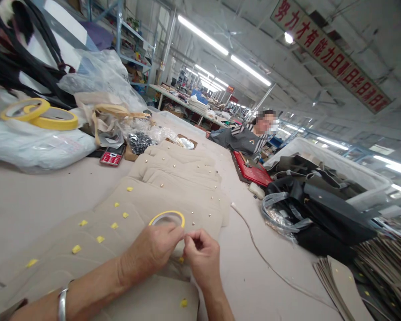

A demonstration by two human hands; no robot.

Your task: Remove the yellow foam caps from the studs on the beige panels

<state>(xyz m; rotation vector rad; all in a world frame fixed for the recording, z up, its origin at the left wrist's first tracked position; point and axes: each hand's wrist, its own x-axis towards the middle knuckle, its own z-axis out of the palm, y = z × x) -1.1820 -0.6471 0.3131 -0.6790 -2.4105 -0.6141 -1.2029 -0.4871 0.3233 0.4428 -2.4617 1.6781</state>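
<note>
My left hand (153, 252) is closed around a small roll of yellow tape (167, 217), held over a row of overlapping beige leather panels (173, 178). My right hand (200, 254) is closed in a pinch right beside the roll, its fingertips at the tape's edge; what it pinches is too small to make out. The nearer panels carry small yellow tape pieces (76, 249), the farther ones small metal studs (193, 223). A silver bangle (63, 304) sits on my left wrist.
Two larger yellow tape rolls (42, 113) lie on plastic bags at the left, near a red phone (112, 157) and a box of dark hardware (138, 142). A thin cord (257, 249) crosses the table. Black bags (321, 205) fill a bin at right. Another person (250, 136) leans on the table farther back.
</note>
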